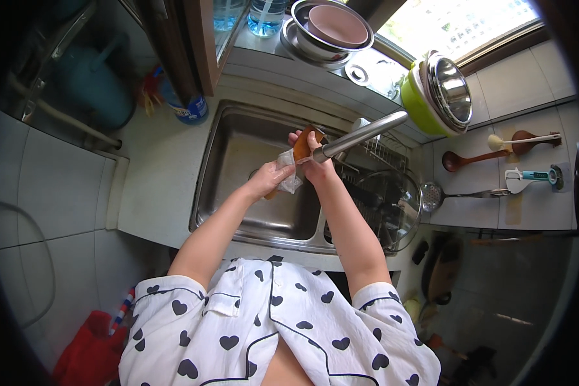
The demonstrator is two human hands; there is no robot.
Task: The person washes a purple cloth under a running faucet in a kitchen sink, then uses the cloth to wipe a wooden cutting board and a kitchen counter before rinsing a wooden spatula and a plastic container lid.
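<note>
Above the basin of a stainless steel sink [236,202], my right hand [313,154] holds the broad end of a flat amber-brown utensil [305,144], which looks like a wooden spatula. My left hand [270,178] presses a wet whitish cloth [287,176] around the utensil's middle, and a tan tip shows below that hand. The utensil's middle is hidden by the cloth and fingers, so I cannot tell its full shape. The steel faucet spout [362,136] reaches over my right wrist, its outlet close to the utensil.
A glass pan lid [388,210] and a wire dish rack [386,154] lie right of the basin. Stacked bowls [337,29] and a green basin [417,103] stand on the windowsill. Ladles [473,160] hang on the right wall. A blue-labelled bottle [190,111] stands at the left.
</note>
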